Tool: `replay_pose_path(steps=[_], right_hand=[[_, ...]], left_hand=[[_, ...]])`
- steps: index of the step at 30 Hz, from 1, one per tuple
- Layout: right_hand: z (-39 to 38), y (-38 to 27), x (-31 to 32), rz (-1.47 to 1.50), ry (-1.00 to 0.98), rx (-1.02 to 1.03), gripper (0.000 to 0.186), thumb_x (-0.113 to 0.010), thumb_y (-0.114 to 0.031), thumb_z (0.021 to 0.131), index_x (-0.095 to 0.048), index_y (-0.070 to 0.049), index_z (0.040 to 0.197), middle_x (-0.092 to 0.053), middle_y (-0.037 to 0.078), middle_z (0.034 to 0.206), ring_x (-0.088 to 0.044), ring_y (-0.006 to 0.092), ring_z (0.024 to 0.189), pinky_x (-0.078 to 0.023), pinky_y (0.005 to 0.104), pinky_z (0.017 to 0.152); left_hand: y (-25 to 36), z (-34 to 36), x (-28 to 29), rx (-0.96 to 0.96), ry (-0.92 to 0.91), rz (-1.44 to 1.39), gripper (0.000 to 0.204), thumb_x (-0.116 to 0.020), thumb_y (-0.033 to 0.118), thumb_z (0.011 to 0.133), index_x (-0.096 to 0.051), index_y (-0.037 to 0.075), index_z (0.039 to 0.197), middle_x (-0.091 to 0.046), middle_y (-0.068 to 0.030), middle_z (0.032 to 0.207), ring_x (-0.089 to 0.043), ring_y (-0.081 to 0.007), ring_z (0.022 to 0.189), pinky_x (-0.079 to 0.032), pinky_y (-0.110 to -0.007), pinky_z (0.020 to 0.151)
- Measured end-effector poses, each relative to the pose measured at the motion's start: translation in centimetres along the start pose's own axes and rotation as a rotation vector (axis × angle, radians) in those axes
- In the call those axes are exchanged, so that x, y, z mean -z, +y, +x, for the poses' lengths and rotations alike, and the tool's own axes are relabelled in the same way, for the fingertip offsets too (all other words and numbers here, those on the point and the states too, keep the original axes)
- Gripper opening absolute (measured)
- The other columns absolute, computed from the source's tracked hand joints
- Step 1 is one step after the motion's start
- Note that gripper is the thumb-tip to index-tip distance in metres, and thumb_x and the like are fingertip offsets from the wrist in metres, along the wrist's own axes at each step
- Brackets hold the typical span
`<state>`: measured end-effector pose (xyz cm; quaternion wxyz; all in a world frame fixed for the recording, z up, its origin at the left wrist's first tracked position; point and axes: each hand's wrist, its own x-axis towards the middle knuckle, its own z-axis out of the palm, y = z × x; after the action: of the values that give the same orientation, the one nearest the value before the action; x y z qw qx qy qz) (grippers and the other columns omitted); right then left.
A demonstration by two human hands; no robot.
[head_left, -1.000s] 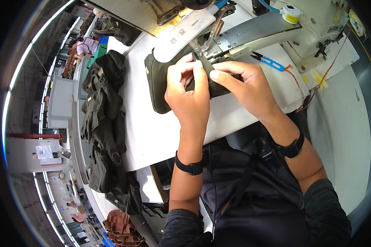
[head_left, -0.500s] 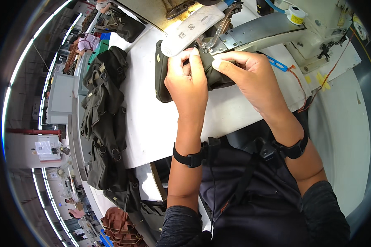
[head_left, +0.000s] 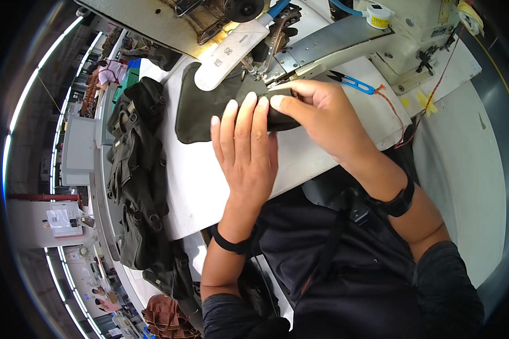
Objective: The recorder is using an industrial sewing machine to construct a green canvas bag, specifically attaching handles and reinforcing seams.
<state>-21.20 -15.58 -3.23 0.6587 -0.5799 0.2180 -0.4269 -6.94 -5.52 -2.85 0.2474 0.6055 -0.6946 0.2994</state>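
Observation:
A dark green fabric bag piece point(head_left: 195, 116) lies on the white table beneath the sewing machine's needle area point(head_left: 257, 73). My left hand point(head_left: 246, 152) rests flat on its near side, fingers stretched forward. With thumb and forefinger together, my right hand point(head_left: 331, 116) grips the piece's right end, close to the machine's narrow metal arm point(head_left: 333, 45); the fingertips partly cover the fabric there. Just beyond the right hand lie blue-handled thread snips point(head_left: 356, 84) with an orange cord tied on.
A white work lamp point(head_left: 232, 53) hangs low over the fabric's far edge. Dark green bags point(head_left: 136, 175) are heaped along the left, with brown bags point(head_left: 167, 316) below them. The white table's point(head_left: 186, 198) front edge runs before my body. People sit far left.
My left hand has gone from a pinch near the needle to lying flat on the fabric. The bag piece now spreads farther left. My right hand still grips its right end.

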Motion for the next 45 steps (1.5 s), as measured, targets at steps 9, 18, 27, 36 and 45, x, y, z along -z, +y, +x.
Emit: replay_pose_path(steps=[9, 18, 27, 36, 45], right_hand=[[0.2, -1.5, 0.1, 0.255, 0.006, -0.213, 0.018, -0.065, -0.012, 0.099, -0.074, 0.001, 0.108, -0.072, 0.0, 0.099, -0.061, 0.0036, 0.086, -0.049, 0.0226, 0.078], [1.6, -1.6, 0.7, 0.148, -0.017, -0.164, 0.017, -0.065, -0.015, 0.1, -0.072, -0.001, 0.092, -0.066, -0.004, 0.084, -0.057, 0.0018, 0.078, -0.047, 0.0228, 0.07], [2.0, -1.2, 0.8, 0.035, 0.049, -0.193, 0.023, -0.067, -0.019, 0.1, -0.071, -0.002, 0.086, -0.065, -0.003, 0.078, -0.057, 0.0025, 0.07, -0.046, 0.0219, 0.062], [2.5, -1.5, 1.1, -0.291, 0.068, 0.001, 0.03, -0.065, -0.02, 0.096, -0.066, 0.005, 0.079, -0.054, 0.0, 0.056, -0.048, 0.006, 0.055, -0.04, 0.029, 0.052], [3.9, -4.3, 2.7, 0.027, -0.122, -0.205, 0.017, -0.058, -0.014, 0.093, -0.066, 0.001, 0.091, -0.057, 0.002, 0.059, -0.047, 0.0083, 0.048, -0.037, 0.0275, 0.046]], left_hand=[[-0.5, 1.7, 0.9, -0.051, 0.007, -0.033, 0.057, -0.078, -0.004, 0.07, -0.07, 0.008, 0.125, -0.073, -0.0068, 0.123, -0.068, -0.0254, 0.114, -0.051, -0.038, 0.1], [-0.8, 3.1, 1.0, 0.017, -0.062, -0.103, 0.056, -0.071, -0.002, 0.073, -0.068, 0.006, 0.127, -0.07, -0.0071, 0.123, -0.065, -0.0272, 0.113, -0.048, -0.041, 0.098], [-0.3, 2.7, 0.8, -0.027, -0.04, 0.063, 0.051, -0.069, 0.0, 0.079, -0.066, 0.005, 0.129, -0.067, -0.0061, 0.126, -0.059, -0.0262, 0.115, -0.044, -0.04, 0.1], [0.6, 3.0, 0.2, 0.048, -0.045, 0.091, 0.047, -0.068, 0.0, 0.081, -0.067, 0.004, 0.128, -0.067, -0.0071, 0.126, -0.059, -0.0258, 0.117, -0.042, -0.042, 0.104], [-0.9, 2.4, 0.1, -0.002, -0.032, 0.1, 0.064, -0.07, -0.005, 0.072, -0.067, 0.014, 0.133, -0.068, -0.0004, 0.132, -0.06, -0.0232, 0.121, -0.039, -0.042, 0.11]])
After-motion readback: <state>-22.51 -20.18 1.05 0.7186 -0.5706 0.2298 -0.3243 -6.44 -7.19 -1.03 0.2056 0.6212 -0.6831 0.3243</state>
